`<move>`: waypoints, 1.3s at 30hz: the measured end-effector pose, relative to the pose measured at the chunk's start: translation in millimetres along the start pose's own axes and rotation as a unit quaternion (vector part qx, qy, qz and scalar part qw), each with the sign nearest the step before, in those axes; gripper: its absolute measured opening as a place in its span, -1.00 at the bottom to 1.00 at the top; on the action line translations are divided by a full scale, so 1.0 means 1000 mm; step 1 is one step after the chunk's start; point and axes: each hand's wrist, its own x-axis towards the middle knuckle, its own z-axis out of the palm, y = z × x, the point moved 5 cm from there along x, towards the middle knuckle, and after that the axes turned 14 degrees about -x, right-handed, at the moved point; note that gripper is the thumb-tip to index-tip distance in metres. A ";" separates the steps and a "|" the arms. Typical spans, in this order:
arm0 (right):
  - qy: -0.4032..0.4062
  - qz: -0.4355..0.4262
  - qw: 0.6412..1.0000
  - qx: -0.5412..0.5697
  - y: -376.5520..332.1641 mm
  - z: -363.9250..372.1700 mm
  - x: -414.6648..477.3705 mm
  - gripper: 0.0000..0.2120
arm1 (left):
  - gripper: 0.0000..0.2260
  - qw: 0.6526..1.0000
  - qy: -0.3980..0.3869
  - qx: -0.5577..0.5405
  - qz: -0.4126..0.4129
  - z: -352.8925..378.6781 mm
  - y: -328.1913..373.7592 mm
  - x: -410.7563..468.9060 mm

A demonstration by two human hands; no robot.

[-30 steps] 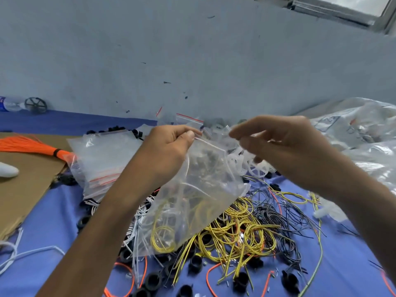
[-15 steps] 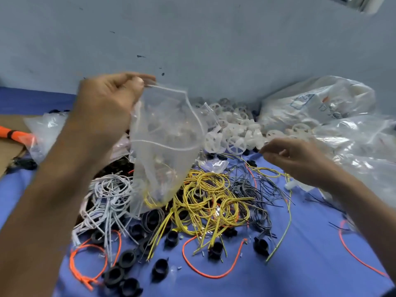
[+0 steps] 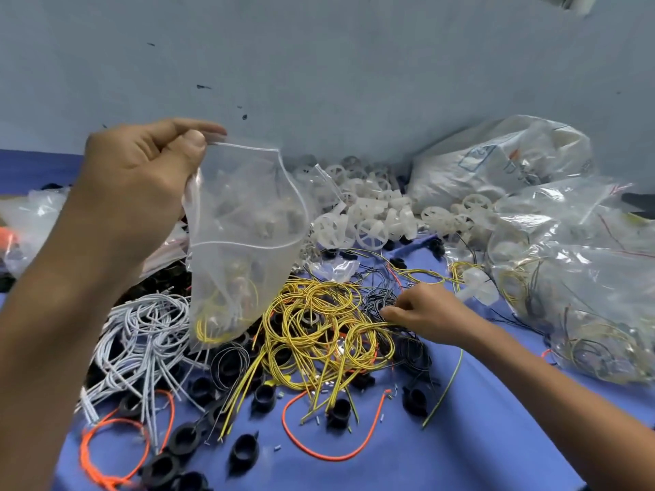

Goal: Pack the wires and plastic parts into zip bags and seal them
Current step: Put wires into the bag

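Pinching one corner of the zip bag [image 3: 244, 242] between thumb and forefinger of the left hand [image 3: 141, 178], holding it up above the counter [image 3: 460, 437], mouth gaping, a yellow coil and pale parts lying at the bottom. Reaching down with the right hand [image 3: 421, 313], fingers curled, tips nipped into the wire tangle [image 3: 319, 324] at the join of yellow and black; impossible to tell which strand is caught. Best to lift one coil slowly, shaking it free of its neighbours. Keep the bag mouth wide and tilted toward the right hand. Feed the coil in loop first, to stop loose ends snagging the zip. Farther back, white plastic wheels [image 3: 368, 221] heaped by the wall; filled bags [image 3: 567, 278] at right.
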 end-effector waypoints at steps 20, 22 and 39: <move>0.271 -0.052 0.682 0.677 -0.004 -0.200 -0.056 -0.75 | -0.79 0.999 -0.032 0.000 -0.024 0.013 -0.001 -0.009; 0.216 -0.133 0.631 0.733 -0.034 -0.224 -0.063 -0.79 | -0.78 0.999 -0.035 0.015 -0.024 0.015 -0.001 -0.010; 0.214 -0.156 0.961 -0.085 -0.159 -0.196 -0.036 -0.77 | -0.78 0.999 -0.032 0.036 -0.009 0.006 0.007 -0.008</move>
